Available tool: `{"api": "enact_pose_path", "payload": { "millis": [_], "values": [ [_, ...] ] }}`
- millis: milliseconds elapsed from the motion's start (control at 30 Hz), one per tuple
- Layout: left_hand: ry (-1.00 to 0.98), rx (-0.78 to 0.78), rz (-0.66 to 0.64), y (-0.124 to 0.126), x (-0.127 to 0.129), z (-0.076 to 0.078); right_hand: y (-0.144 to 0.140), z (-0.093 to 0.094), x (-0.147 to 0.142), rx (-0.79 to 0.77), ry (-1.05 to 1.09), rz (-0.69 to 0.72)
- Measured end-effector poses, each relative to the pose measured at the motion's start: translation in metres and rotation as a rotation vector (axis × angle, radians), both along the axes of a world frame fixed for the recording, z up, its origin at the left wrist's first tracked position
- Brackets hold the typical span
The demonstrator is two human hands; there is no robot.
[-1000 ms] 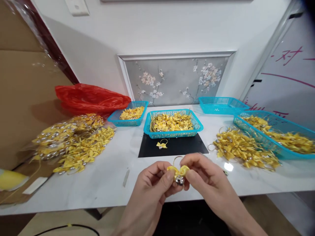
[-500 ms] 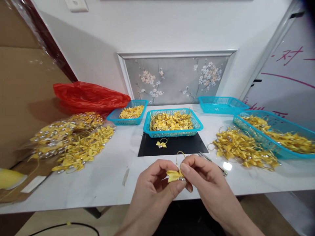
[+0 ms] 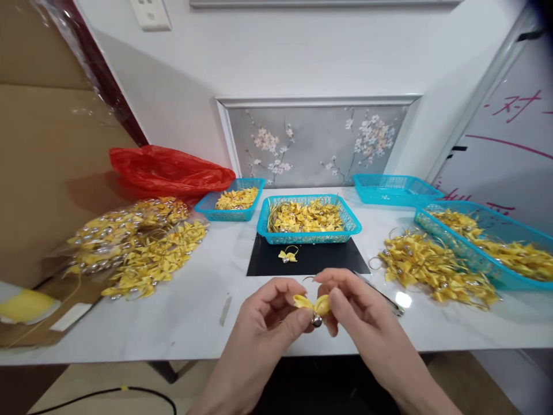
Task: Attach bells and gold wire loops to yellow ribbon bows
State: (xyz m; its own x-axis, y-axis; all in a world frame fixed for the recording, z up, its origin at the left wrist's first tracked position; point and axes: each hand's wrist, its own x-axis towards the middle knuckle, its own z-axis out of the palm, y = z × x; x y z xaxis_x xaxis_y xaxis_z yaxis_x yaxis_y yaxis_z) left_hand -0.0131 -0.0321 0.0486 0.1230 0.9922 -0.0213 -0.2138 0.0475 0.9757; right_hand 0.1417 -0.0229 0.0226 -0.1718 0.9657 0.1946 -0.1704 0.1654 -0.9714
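Observation:
Both hands hold one small yellow ribbon bow [image 3: 311, 303] with a silver bell under it and a thin gold loop on top, just above the near edge of the white table [image 3: 190, 323]. My left hand [image 3: 268, 323] pinches its left wing. My right hand [image 3: 354, 314] pinches its right wing. Another single yellow bow [image 3: 288, 255] lies on a black mat [image 3: 332, 258] behind my hands. Beyond the mat a blue basket [image 3: 349, 218] holds several of the same bows.
Loose yellow bows are heaped at left [image 3: 147, 259] and at right [image 3: 432, 266]. More blue baskets stand at back left [image 3: 205, 206], back right [image 3: 391, 189] and far right [image 3: 514, 236]. A red plastic bag [image 3: 168, 172] lies at back left. Metal tweezers [image 3: 384, 295] lie beside my right hand.
The bow has been turned between my fingers and now faces flat with the bell hanging below. The view has tilted up slightly.

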Motion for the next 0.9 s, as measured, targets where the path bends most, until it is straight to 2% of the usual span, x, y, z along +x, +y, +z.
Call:
{"api": "enact_pose_path", "payload": {
  "millis": [100,367,567,700,900],
  "values": [
    [-0.025,-0.055,-0.043,0.001,-0.003,0.000,0.005,-0.003,0.004,-0.046,0.070,0.034],
    [-0.056,-0.112,-0.201,0.003,-0.005,-0.001,0.016,-0.010,0.002,-0.359,0.367,0.240],
    [-0.213,-0.157,-0.172,0.002,-0.006,-0.005,0.018,-0.015,0.000,-0.414,0.446,0.247],
    [-0.298,-0.239,-0.164,0.002,-0.008,-0.005,0.017,-0.017,-0.003,-0.461,0.475,0.235],
    [-0.333,-0.316,-0.116,0.002,-0.012,-0.003,0.018,-0.020,-0.011,-0.467,0.401,0.220]
  ]
}}
